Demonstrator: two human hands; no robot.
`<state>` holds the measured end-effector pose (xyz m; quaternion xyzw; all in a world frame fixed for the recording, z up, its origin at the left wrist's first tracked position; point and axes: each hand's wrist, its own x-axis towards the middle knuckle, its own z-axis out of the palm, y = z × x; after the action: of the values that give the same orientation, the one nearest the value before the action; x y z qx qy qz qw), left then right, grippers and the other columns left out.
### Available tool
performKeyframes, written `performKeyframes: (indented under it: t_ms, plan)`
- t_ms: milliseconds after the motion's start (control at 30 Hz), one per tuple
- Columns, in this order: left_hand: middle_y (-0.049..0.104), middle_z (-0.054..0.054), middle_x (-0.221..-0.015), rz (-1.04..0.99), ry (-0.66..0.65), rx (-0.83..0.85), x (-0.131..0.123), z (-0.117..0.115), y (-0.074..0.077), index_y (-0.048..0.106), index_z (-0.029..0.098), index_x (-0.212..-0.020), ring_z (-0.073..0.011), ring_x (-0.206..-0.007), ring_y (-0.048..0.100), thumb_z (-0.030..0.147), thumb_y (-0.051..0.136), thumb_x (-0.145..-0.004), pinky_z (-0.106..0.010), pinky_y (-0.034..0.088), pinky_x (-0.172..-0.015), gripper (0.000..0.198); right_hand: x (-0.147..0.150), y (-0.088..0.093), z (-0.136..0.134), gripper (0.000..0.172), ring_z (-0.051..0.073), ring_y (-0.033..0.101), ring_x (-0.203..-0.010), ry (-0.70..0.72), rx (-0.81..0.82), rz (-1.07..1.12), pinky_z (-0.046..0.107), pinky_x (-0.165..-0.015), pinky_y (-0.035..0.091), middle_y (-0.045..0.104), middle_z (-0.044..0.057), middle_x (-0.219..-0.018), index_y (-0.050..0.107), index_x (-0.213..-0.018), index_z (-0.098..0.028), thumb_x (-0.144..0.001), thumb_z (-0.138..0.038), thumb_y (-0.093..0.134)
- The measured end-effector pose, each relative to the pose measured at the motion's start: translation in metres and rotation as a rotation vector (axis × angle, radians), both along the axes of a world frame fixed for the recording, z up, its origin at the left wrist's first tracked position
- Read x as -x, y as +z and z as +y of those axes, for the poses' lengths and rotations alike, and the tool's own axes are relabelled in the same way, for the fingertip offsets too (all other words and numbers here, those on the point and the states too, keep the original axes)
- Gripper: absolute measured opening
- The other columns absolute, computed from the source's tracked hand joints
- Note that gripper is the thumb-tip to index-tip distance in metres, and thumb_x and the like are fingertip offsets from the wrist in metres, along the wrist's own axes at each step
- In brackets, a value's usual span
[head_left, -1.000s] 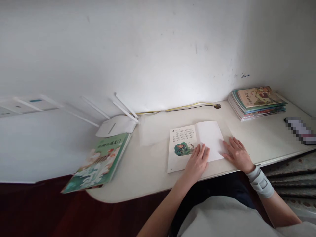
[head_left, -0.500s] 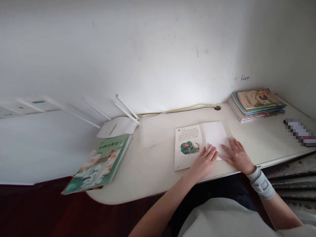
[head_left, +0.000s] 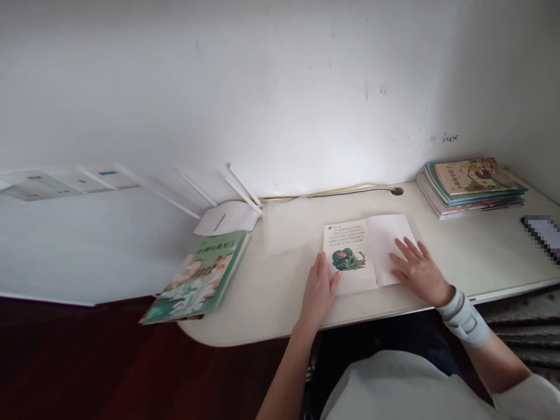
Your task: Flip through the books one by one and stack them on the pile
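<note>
An open book [head_left: 350, 279] lies on the white desk before me, its left page printed with text and a green plant picture, its right page blank white. My left hand [head_left: 318, 289] is at the lower left edge of the printed page, fingers stretched out and thumb on the page. My right hand [head_left: 417, 268] rests over the outer part of the blank page with fingers spread. A grey wrist wrap [head_left: 464, 319] is on my right wrist. Neither hand grips anything.
A stack of books [head_left: 470, 189] stands at the back right, with a blurred-out phone [head_left: 542, 236] near it. Green-covered books [head_left: 201, 280] overhang the desk's left end, beside a white router [head_left: 227, 219]. Thin cables [head_left: 324, 192] run along the wall to a desk hole [head_left: 396, 191].
My left hand has moved left from the middle of the book to its left edge. My right hand stays on the right page, fingers spread. The view has shifted slightly left.
</note>
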<state>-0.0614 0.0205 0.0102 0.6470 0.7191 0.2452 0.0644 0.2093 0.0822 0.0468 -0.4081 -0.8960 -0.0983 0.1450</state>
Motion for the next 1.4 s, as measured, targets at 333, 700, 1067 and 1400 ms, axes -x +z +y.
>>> performKeyframes:
  t_ms: [333,700,1067,1400]
  plan:
    - [0.035,-0.027,-0.143,0.110,0.009,0.007,-0.006,-0.001,0.001,0.014,0.003,-0.142,-0.0298,-0.133,0.036,0.038,0.032,-0.093,-0.049,0.032,-0.107,0.063,0.063,-0.005,0.031,0.042,0.030,0.040,-0.129,0.116,0.122,-0.173,0.051,-0.102,0.033,0.048,0.016,-0.137,0.052,-0.128,-0.011,-0.091,-0.029,0.042]
    - [0.035,-0.027,-0.142,0.243,0.030,0.104,-0.007,-0.001,0.001,0.034,-0.001,-0.135,-0.0285,-0.135,0.032,0.043,0.028,-0.093,-0.046,0.032,-0.107,0.061,0.040,-0.011,0.033,0.045,0.029,0.036,-0.132,0.114,0.109,-0.165,0.046,-0.103,0.033,0.043,0.014,-0.141,0.048,-0.132,-0.010,-0.090,-0.022,0.037]
    - [0.033,-0.028,-0.143,0.288,0.031,0.150,-0.009,-0.002,0.006,0.045,-0.002,-0.128,-0.0289,-0.135,0.033,0.045,0.027,-0.093,-0.044,0.031,-0.108,0.061,0.026,-0.011,0.033,0.046,0.029,0.035,-0.132,0.108,0.120,-0.186,0.048,-0.102,0.033,0.040,0.013,-0.143,0.046,-0.133,-0.008,-0.091,-0.022,0.034]
    - [0.036,-0.023,-0.144,0.359,0.020,0.171,-0.013,-0.003,0.015,0.046,0.008,-0.132,-0.0282,-0.134,0.035,0.045,0.029,-0.094,-0.044,0.033,-0.106,0.056,0.028,-0.004,0.028,0.048,0.032,0.035,-0.132,-0.062,0.158,-0.271,0.053,-0.099,0.033,0.037,0.012,-0.145,0.046,-0.135,-0.013,-0.089,-0.025,0.036]
